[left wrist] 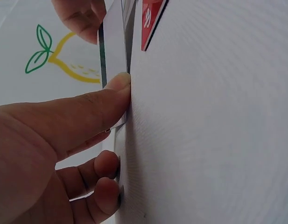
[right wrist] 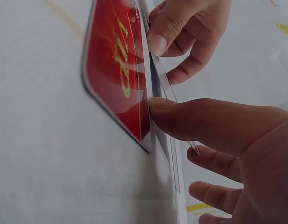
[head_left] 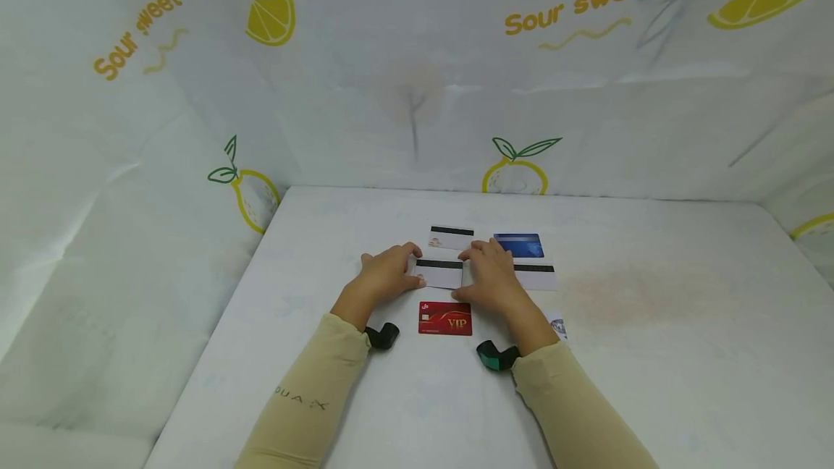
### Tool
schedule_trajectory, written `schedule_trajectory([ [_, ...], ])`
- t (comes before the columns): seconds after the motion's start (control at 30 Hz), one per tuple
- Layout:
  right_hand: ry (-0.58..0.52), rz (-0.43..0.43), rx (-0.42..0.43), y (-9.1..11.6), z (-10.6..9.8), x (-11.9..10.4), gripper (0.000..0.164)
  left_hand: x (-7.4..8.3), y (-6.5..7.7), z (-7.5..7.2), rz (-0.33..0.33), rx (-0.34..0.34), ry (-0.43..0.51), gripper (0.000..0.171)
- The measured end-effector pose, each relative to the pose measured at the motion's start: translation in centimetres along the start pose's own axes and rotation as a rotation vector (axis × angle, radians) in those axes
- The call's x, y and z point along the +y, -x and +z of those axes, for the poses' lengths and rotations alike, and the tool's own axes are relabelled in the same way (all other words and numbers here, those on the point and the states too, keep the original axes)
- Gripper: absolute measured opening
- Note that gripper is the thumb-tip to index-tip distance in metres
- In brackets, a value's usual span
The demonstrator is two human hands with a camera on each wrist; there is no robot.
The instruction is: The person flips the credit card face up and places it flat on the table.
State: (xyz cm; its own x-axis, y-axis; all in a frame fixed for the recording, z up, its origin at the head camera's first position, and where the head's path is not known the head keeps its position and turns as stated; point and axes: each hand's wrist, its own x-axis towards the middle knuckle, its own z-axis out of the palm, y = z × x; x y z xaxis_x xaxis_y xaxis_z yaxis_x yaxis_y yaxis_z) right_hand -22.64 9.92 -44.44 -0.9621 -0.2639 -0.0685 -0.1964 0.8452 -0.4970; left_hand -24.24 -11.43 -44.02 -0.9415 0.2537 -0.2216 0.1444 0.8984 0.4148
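A white card with a black stripe [head_left: 439, 275] lies between both hands, stripe toward the far side. Thumb and fingers of my left hand [head_left: 384, 273] grip its left end. At the right end, my right hand [head_left: 493, 277] holds it between thumb and index finger at the near and far corners. In the left wrist view the card [left wrist: 115, 51] stands slightly off the surface, the left thumb on its near edge. Just nearer lies a red VIP card [head_left: 445, 318], face up; the right wrist view shows it close to the right thumb.
Beyond the hands lie another white striped card [head_left: 449, 239] and a blue card [head_left: 521, 246]. Right of the right hand is a white striped card [head_left: 537, 279]; the right forearm partly hides a further card [head_left: 558, 326]. The white table [head_left: 651, 382] meets a lemon-printed backdrop [head_left: 391, 93].
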Motion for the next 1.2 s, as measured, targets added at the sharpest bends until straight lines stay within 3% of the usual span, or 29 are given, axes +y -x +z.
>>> schedule_trajectory([
  [0.37, 0.039, 0.056, -0.004, 0.5, -0.3, -0.2, 0.063, -0.2, 0.5, -0.6, 0.043, -0.04, 0.029, 0.058],
  [0.7, 0.021, 0.011, 0.043, 0.6, -0.9, 0.1, 0.064, 0.2, 0.3, -0.6, 0.075, 0.031, 0.047, 0.056],
  [0.97, -0.049, -0.054, 0.038, 0.2, -0.4, -0.8, 0.083, 1.0, 0.6, -0.9, 0.134, 0.047, 0.038, 0.056],
  [1.2, -0.078, -0.09, 0.054, 0.6, 0.0, -1.7, 0.074, 2.2, 1.2, -0.7, 0.162, 0.049, 0.025, 0.056],
])
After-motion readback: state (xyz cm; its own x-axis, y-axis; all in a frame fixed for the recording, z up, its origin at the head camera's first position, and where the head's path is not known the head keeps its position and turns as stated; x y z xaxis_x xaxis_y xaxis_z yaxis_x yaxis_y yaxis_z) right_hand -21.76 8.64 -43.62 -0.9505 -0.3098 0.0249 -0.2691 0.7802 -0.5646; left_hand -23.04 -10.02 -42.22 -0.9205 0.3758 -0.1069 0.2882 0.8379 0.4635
